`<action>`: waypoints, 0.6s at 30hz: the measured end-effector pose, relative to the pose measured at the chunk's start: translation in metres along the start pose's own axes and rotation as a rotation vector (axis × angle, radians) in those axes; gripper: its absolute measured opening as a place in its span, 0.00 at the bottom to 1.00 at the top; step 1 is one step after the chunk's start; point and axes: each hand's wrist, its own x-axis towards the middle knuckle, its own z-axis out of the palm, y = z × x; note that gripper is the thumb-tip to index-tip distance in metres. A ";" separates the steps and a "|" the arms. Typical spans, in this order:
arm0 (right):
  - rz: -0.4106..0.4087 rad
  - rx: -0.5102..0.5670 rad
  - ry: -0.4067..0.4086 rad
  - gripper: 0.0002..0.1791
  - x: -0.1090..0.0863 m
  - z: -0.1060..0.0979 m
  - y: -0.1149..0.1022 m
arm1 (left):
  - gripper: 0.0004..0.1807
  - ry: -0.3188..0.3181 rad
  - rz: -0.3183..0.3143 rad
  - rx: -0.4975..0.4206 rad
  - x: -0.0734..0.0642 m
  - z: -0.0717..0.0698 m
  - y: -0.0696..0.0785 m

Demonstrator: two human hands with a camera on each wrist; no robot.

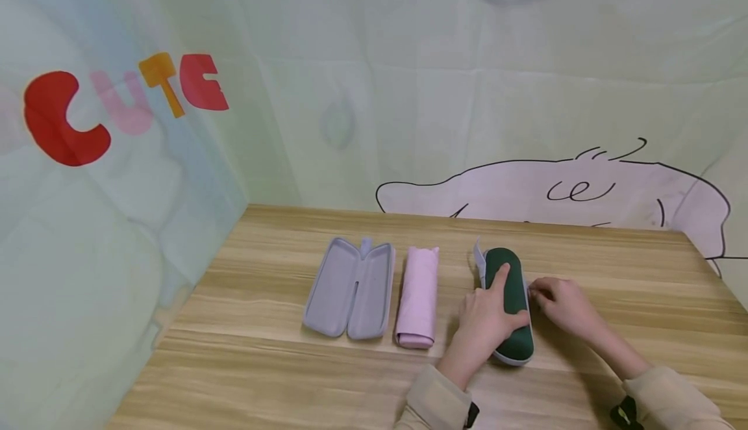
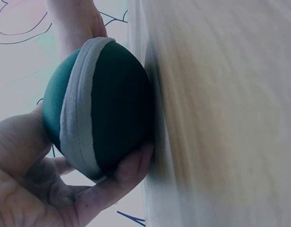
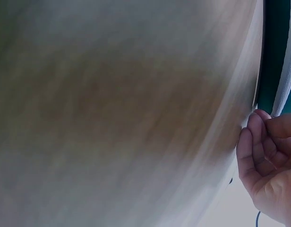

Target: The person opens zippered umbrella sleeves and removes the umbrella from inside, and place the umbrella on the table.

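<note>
A dark green zip case (image 1: 515, 297) with a grey zipper band (image 2: 78, 109) lies lengthwise on the wooden table. My left hand (image 1: 485, 316) grips it from above and the left, index finger stretched along the lid. In the left wrist view, that hand's thumb and fingers (image 2: 115, 187) curl round the case's rounded end. At the case's right side is my right hand (image 1: 563, 303), its thumb and fingertips pinched together right at the zipper edge. The zipper pull between those fingertips is hidden. A grey strap (image 1: 479, 258) sticks up at the case's far left.
Left of the hands lies a folded pink umbrella-like bundle (image 1: 418, 297). Beside it a grey case (image 1: 350, 290) is spread open, two hollow halves facing up. The wooden table (image 1: 245, 365) meets a printed cloth backdrop (image 1: 350, 125) at the back and left.
</note>
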 end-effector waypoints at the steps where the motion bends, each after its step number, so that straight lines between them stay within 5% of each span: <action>1: -0.001 -0.003 0.001 0.07 0.000 0.000 0.000 | 0.45 0.002 0.001 0.002 0.000 0.000 0.000; 18: -0.026 -0.002 0.026 0.07 -0.005 0.000 -0.001 | 0.45 0.010 0.001 0.008 0.000 0.000 -0.001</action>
